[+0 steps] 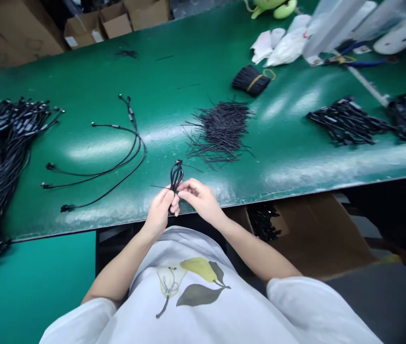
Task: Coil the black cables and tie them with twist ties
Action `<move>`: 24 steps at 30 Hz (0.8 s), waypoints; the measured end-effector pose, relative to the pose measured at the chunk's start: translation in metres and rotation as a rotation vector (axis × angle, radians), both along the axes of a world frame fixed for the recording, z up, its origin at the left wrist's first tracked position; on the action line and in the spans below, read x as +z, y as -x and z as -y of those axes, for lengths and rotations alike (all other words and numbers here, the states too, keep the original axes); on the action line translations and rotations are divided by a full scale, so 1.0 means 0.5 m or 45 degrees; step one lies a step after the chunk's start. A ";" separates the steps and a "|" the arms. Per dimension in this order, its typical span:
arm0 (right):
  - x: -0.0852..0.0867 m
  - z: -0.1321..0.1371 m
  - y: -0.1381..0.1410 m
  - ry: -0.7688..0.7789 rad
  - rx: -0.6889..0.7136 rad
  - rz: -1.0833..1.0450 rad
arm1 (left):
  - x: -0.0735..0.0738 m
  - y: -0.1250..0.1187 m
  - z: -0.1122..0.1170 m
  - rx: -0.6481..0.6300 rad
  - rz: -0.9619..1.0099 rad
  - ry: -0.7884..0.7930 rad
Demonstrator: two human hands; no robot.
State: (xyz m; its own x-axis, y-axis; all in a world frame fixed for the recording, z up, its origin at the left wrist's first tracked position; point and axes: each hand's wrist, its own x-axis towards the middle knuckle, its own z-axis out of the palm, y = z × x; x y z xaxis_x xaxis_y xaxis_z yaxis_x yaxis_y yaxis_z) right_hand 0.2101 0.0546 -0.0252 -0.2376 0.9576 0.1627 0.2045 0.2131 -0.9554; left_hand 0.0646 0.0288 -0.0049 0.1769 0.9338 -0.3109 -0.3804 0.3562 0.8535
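A folded black cable stands up in a looped bundle at the table's front edge. My left hand is closed around its lower part. A thin black twist tie pokes out to the left from the bundle, just above the left thumb. My right hand is closed in a pinch at the bundle's right side, level with that tie; what lies between its fingertips is too small to make out. Beyond both hands lies a loose pile of black twist ties. Left of them, several-ended black cables lie spread out on the table.
A large heap of black cables covers the left of the green table. A banded bundle of ties lies behind the loose pile. At right are bundled cables and pliers. An open carton sits below the edge.
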 end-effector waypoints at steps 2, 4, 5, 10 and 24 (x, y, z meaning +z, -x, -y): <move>-0.004 0.023 0.016 -0.134 0.037 0.140 | -0.008 0.011 -0.008 0.075 -0.104 -0.100; 0.001 0.027 0.014 -0.444 0.030 0.451 | -0.015 0.025 -0.010 0.066 -0.226 -0.182; 0.007 0.025 0.010 -0.624 0.023 0.619 | -0.018 0.031 -0.010 0.037 -0.281 -0.206; 0.039 0.009 0.002 -1.199 0.095 1.030 | -0.023 0.046 -0.002 -0.047 -0.499 -0.262; 0.082 0.002 0.016 -1.667 0.817 1.410 | -0.025 0.089 0.011 -0.525 -0.307 0.109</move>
